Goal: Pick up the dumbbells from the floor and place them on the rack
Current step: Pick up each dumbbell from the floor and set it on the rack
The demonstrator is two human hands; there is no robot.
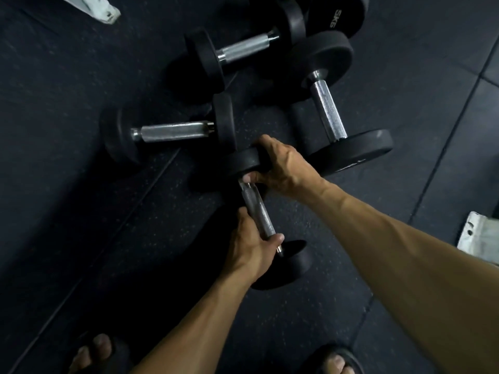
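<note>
Near the middle of the frame lies the small black dumbbell with a knurled chrome handle (256,209), and both hands are on it. It seems the step in hand is the lift from the dark rubber floor (81,211). To do it well, I think the person should keep the bar level, take the weight mostly through the hand on the handle, and rise straight, so the far head does not knock the bigger dumbbells behind it.

The left hand (251,244) is wrapped around the lower part of the chrome handle, thumb over the bar close to the near head. The right hand (280,166) is curled over the far black head, with its thumb touching the upper end of the handle. Both grips look closed firmly on the dumbbell.

Three larger black dumbbells wait on the floor: one at centre left (172,130), one at top centre (243,49), one at the right (329,112). The rack is not in view. Two feet in sandals show at the bottom edge.
</note>
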